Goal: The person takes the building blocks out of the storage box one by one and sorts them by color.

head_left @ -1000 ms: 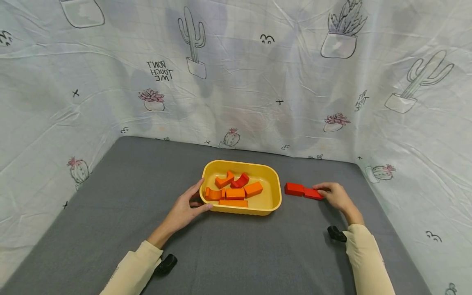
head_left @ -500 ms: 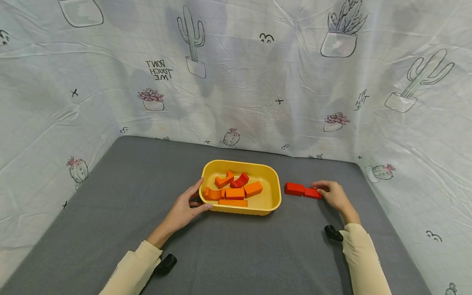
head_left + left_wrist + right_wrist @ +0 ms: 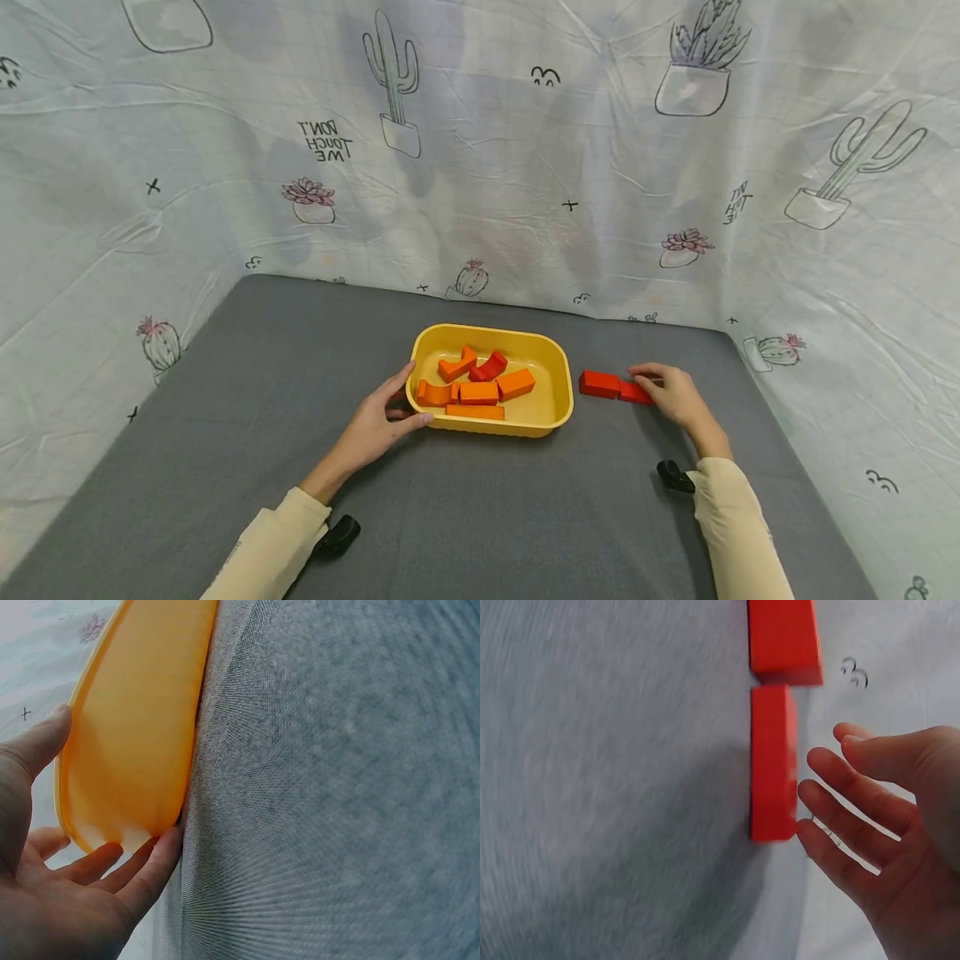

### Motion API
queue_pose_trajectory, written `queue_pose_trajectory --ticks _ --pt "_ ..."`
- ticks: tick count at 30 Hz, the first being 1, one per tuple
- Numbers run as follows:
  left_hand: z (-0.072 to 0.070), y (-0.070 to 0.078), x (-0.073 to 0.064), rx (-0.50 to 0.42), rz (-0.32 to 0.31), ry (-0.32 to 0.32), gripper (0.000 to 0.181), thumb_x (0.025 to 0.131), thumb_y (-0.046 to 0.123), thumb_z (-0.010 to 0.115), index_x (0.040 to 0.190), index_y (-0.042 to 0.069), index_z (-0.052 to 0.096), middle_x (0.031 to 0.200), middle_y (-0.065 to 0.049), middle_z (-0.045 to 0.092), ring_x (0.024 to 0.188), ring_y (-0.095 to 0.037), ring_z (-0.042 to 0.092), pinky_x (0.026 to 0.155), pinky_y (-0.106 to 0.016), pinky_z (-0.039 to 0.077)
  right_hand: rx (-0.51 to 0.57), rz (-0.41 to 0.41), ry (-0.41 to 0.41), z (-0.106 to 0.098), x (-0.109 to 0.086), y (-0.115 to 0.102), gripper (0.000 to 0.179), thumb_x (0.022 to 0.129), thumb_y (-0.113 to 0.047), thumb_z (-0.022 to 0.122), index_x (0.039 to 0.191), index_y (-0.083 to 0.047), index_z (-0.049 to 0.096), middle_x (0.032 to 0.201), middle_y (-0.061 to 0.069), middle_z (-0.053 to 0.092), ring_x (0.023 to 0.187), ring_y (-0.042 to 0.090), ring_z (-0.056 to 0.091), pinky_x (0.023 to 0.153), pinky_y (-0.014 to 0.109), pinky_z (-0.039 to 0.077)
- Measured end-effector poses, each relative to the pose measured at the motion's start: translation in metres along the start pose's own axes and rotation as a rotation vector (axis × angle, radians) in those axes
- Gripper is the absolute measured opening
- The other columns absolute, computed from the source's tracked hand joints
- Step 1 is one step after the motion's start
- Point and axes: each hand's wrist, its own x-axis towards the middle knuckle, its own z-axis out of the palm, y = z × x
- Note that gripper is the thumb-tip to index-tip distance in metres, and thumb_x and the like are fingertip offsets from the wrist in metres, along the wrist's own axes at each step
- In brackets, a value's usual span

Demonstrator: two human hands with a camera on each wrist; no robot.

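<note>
A shallow yellow plastic bin [image 3: 450, 332] lies on the grey cloth in the head view. My left hand [image 3: 372, 427] holds its left end, thumb at the near rim and fingers round the far side. In the left wrist view, the thumb and fingers of my left hand [image 3: 82, 892] touch the bin's outer wall [image 3: 142, 712]. To the bin's right lie two red blocks in a row: a thicker one [image 3: 599, 384] and a flatter one [image 3: 633, 392]. My right hand [image 3: 678, 402] hovers at the flatter block [image 3: 771, 765], its fingers loosely bent and not gripping it.
Inside the bin lie several orange blocks, such as a flat bar [image 3: 474, 412] and a cuboid [image 3: 516, 384], and a red curved block [image 3: 488, 367]. A white printed curtain [image 3: 480, 167] stands round the back and sides of the grey-covered table [image 3: 480, 517].
My right hand has shifted slightly left and away from me over the flatter red block. The left hand and the bin stay in place.
</note>
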Motion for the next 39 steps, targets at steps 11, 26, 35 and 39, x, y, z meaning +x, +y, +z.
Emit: queue_pose_trajectory --ticks 11,26,35,39 --pt "-0.001 0.000 0.001 -0.168 -0.023 -0.044 0.089 0.086 0.016 0.077 0.157 0.010 0.023 0.160 -0.015 0.021 0.137 -0.036 0.039 0.095 -0.038 0.050 0.062 -0.031 -0.013 0.005 0.000 -0.020 0.025 0.098 -0.005 0.058 0.120 0.005 0.066 0.118 0.024 0.065 0.108 0.040 0.062 0.089 0.054 0.050" --pt "0.000 0.002 0.003 -0.146 -0.012 -0.040 0.092 0.086 0.023 0.078 0.157 0.009 0.021 0.160 -0.014 0.020 0.141 -0.034 0.033 0.093 -0.037 0.050 0.112 -0.196 -0.013 0.019 0.000 -0.078 0.025 0.093 -0.002 0.066 0.118 0.002 0.068 0.115 0.018 0.067 0.104 0.035 0.064 0.088 0.051 0.052" --pt "0.000 0.002 0.001 -0.138 -0.014 -0.022 0.089 0.086 0.021 0.077 0.157 0.012 0.023 0.159 -0.017 0.022 0.141 -0.036 0.033 0.094 -0.045 0.049 0.036 -0.329 -0.009 0.034 0.002 -0.111 0.028 0.088 0.000 0.071 0.116 0.001 0.069 0.118 0.016 0.066 0.099 0.034 0.063 0.084 0.049 0.053" --pt "0.001 0.002 0.000 -0.150 -0.029 -0.029 0.090 0.086 0.022 0.077 0.157 0.013 0.023 0.160 -0.015 0.022 0.141 -0.035 0.032 0.095 -0.045 0.049 0.019 -0.365 -0.010 0.044 0.002 -0.120 0.029 0.085 0.003 0.072 0.114 0.000 0.070 0.116 0.015 0.066 0.094 0.032 0.062 0.080 0.048 0.053"
